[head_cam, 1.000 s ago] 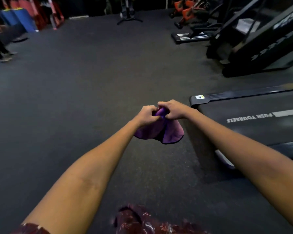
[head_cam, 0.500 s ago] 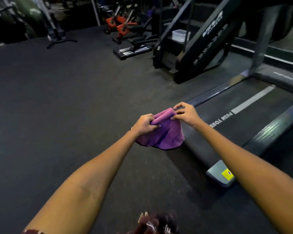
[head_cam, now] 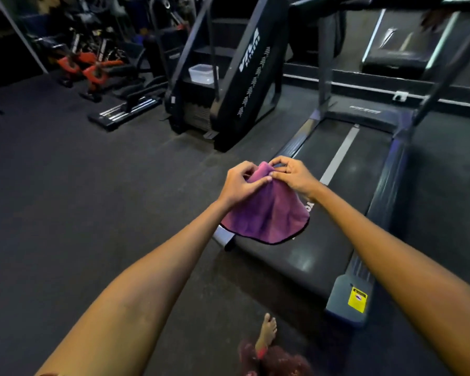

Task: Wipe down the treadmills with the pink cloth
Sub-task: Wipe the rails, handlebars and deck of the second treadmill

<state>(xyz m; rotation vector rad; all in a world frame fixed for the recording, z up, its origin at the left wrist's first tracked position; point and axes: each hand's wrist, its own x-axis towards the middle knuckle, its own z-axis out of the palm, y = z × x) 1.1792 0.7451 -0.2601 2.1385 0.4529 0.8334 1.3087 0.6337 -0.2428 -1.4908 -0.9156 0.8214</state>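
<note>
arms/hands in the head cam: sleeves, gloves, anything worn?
Both forearms are bare right to the bottom edge of the frame; no sleeves show. The left hand and right hand wear no gloves. A thin dark band, maybe a ring, sits on one finger of the right hand. No watch or wristband shows on either wrist.

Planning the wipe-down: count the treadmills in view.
2. One treadmill lies right under the hands and pink cloth; a second shows dimly at far right. Others may be out of view.
</note>
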